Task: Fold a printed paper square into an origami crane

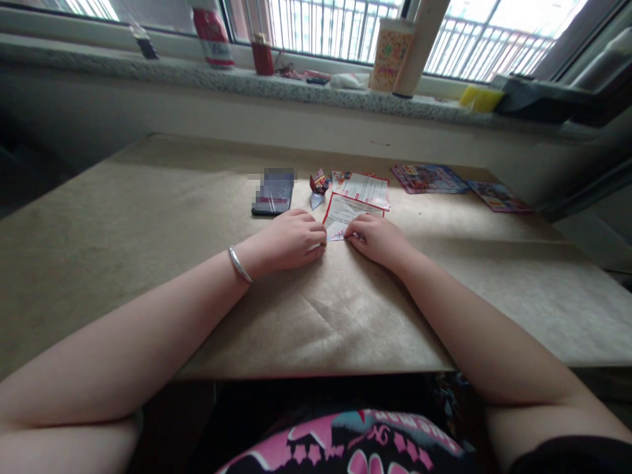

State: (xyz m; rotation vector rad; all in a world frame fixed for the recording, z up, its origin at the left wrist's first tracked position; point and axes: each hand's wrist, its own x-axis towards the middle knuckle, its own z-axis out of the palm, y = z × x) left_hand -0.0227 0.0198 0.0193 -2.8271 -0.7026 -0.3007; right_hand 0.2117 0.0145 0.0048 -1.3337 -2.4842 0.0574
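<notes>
A white printed paper sheet with a red border (340,209) lies on the table, creased, with a coloured strip showing at its near edge. My left hand (296,240), a silver bangle on its wrist, has its fingers closed at the sheet's left edge. At the near right part of the sheet, my right hand (380,238) pinches the paper between thumb and fingers. Just beyond the left hand stands a small folded paper piece (318,186), multicoloured with a pale point. More red-bordered printed sheets (368,187) lie behind the one in my hands.
A dark phone (275,192) lies left of the papers. Colourful printed cards (429,178) are stacked at the back right, with another card (498,196) beside them. On the windowsill stand a patterned cup (390,56), a red-and-white bottle (213,36) and a yellow object (481,99).
</notes>
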